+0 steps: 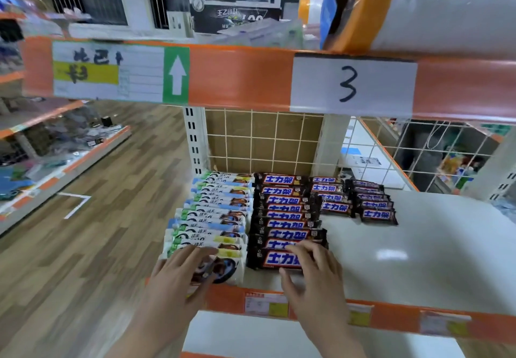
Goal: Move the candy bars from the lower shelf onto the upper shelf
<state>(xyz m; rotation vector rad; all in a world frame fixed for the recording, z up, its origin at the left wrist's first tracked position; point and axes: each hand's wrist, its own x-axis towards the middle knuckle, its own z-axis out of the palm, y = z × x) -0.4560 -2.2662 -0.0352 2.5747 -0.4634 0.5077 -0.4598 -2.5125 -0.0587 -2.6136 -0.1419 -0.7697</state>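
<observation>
Dark brown candy bars with blue-and-white lettering [284, 218] lie in rows on the white lower shelf [405, 246], beside a row of white and pastel bars [215, 212]. My left hand [181, 276] rests on the nearest white bar [226, 269], fingers spread over its wrapper. My right hand [312, 271] lies over the right end of the nearest brown bar [276, 260], fingers curled on it; a full grip cannot be told. The upper shelf's orange edge [243, 78] runs across above, with a paper label marked 3 [351, 84].
Large rolls wrapped in plastic with orange caps [405, 3] sit on the upper shelf at right. A wire grid back panel [265, 139] stands behind the bars. Another orange shelf unit [55, 162] stands at left across a wood floor [111, 218].
</observation>
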